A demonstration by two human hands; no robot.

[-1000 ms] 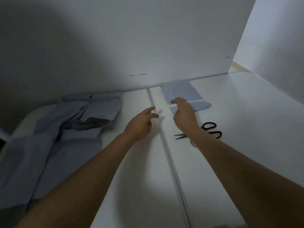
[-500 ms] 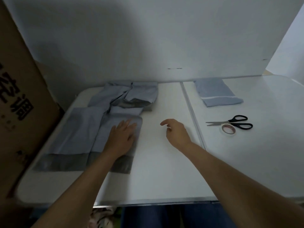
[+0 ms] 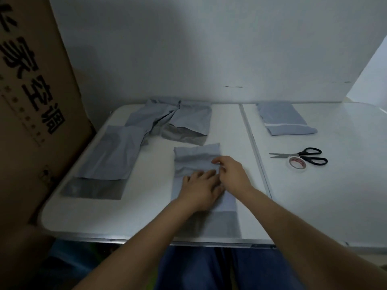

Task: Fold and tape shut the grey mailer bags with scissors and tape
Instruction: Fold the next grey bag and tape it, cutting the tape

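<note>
A grey mailer bag (image 3: 195, 159) lies lengthwise on the white table (image 3: 335, 195) in front of me, its far part rumpled. My left hand (image 3: 200, 190) lies flat on its middle with fingers spread. My right hand (image 3: 229, 171) sits just to the right and pinches the bag's right edge between thumb and fingers. Black-handled scissors (image 3: 301, 156) and a roll of tape (image 3: 297, 163) lie together on the right half of the table. A folded, taped mailer (image 3: 282, 121) rests at the back right.
Several loose grey mailers (image 3: 117, 155) are piled on the left and back left of the table. A tall cardboard box (image 3: 31, 101) stands against the table's left edge. A white wall (image 3: 188, 49) closes off the back. A seam (image 3: 254, 147) splits the tabletop.
One mailer has come from the left pile to the table's middle. My left hand moved with it, and my right hand has gone from hovering to pinching its right edge.
</note>
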